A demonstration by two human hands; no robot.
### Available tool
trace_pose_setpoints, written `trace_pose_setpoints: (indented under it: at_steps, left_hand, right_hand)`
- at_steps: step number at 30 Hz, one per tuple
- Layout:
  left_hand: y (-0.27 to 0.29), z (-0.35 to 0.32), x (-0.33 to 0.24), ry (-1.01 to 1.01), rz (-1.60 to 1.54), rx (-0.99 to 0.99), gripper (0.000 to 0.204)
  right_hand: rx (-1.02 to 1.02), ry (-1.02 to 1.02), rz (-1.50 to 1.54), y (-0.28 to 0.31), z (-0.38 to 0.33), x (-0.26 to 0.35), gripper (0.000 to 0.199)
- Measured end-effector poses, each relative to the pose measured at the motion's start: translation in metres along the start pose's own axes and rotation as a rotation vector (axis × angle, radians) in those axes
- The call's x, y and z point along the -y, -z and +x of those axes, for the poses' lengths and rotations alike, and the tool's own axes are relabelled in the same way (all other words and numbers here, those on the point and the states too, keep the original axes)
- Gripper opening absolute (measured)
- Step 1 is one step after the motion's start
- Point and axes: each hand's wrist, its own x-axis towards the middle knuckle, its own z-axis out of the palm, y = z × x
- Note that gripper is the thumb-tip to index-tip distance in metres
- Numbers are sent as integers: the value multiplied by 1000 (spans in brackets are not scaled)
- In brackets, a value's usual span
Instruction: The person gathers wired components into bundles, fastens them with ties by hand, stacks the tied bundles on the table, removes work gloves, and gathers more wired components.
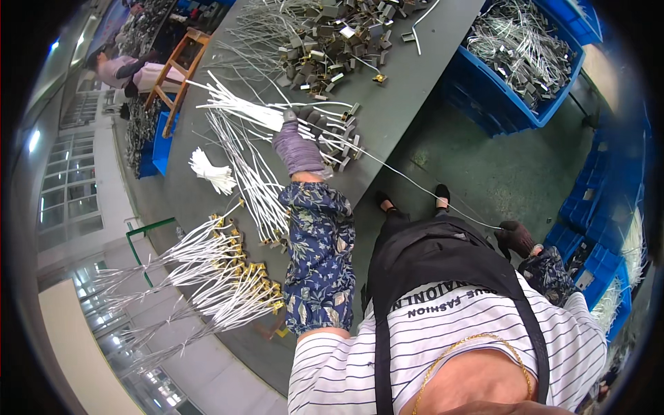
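Observation:
My left hand (pixel 301 146), in a purple-grey glove, is closed around a bundle of white wires (pixel 238 105) above the grey table (pixel 408 86). Small grey metal blocks (pixel 342 146) on wire ends lie just beyond its fingers. One long white wire (pixel 409 182) stretches from beside that hand to my right hand (pixel 515 239), which is closed on its end in a dark glove out past the table edge. More white wires (pixel 252 187) lie by my left wrist, near a bundle of short white tubes (pixel 211 171).
Wires with gold-coloured ends (pixel 221 273) lie in rows at the table's left. A heap of metal-ended wires (pixel 339 45) covers the far part. A blue crate (pixel 477 100) of wires stands far right, with more blue crates (pixel 598 266) nearer. A person (pixel 128 71) sits beyond a wooden frame (pixel 176 72).

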Motion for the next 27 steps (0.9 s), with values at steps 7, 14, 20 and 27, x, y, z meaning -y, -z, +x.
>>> trace_pose_setpoints:
  at_steps: [7,14,20,27]
  left_hand:
    - [62,-21,110,37,462,539,17]
    - [0,-64,2,86,160,18,27]
    - [0,-66,41,-160,864,79,42]
    - [100,38,2,46,537,17,28]
  right_hand:
    - [-9,87,-52,-36,19,79,22]
    - [-3,349,-56,-44,46,134,22]
    - [98,705,15,-107,91,288,51]
    - [-446,753,-258,-95,115,364,77]
